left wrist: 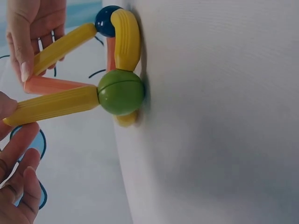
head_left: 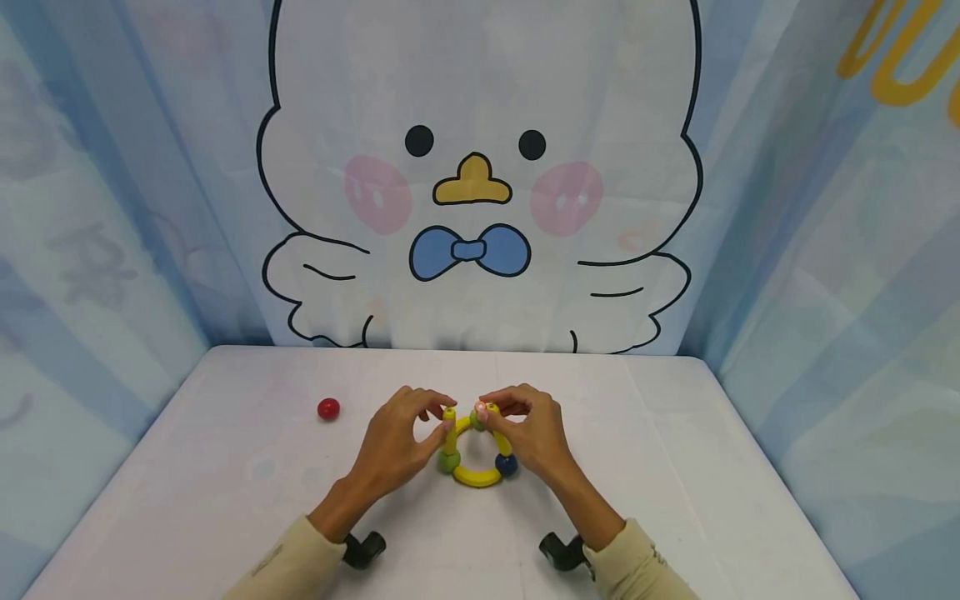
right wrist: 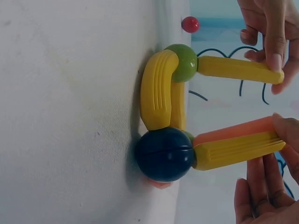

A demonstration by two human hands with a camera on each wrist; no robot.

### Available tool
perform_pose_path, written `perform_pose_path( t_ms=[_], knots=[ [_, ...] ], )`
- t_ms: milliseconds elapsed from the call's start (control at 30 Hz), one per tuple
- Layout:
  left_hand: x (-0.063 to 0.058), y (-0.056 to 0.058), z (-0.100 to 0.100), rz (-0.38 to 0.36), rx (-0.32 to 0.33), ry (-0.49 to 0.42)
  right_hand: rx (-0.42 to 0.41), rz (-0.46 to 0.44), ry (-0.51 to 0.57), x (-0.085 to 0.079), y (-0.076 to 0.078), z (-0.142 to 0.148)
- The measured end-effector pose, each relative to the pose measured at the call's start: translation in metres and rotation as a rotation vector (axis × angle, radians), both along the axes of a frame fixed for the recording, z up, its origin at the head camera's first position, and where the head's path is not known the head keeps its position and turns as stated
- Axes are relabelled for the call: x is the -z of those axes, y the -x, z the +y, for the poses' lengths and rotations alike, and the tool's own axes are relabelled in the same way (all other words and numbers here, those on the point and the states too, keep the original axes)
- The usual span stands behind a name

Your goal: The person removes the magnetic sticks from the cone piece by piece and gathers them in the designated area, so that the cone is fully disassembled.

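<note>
Ring: it lies flat on the white surface, between the two hands; three balls are joined by curved rods.
Balls of the ring: the left green ball, the navy ball at right, and the back green ball at the far side.
Curved rods: a front yellow rod goes between the left green ball and the navy ball; another yellow one is at the left far side, and a curved orange rod shows in part by the navy ball.
Left hand: thumb and a finger pinch the upper end of the left straight yellow rod, which rises from the left green ball; the other fingers are loosely bent.
Right hand: fingers are narrow around the upper end of the right straight yellow rod, which leans up from the navy ball; the straight orange rod has its tip just beside, at the same fingers.
Rod tops: the orange tip and the right yellow tip are close together; the left yellow tip is apart from them.
Red ball: alone on the surface, to the left of the left hand.
Sleeves: beige, with a dark device by each wrist.
Backdrop: cloth with a drawn bird and blue bow tie.
</note>
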State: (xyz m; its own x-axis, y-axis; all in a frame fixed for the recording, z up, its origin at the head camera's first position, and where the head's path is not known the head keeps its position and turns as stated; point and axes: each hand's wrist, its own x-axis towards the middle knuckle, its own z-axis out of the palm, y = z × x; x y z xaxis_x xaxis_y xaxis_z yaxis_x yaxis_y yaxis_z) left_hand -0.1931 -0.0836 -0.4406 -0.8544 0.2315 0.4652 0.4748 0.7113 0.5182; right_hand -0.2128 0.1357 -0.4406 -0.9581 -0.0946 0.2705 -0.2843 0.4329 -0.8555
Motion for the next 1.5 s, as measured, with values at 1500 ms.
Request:
perform_pose_path(
  t_ms=[1500],
  knots=[
    [0.014,-0.027,-0.076,-0.305,-0.099,0.167,0.004,-0.020,-0.021,-0.002,-0.001,-0.001]
  ],
)
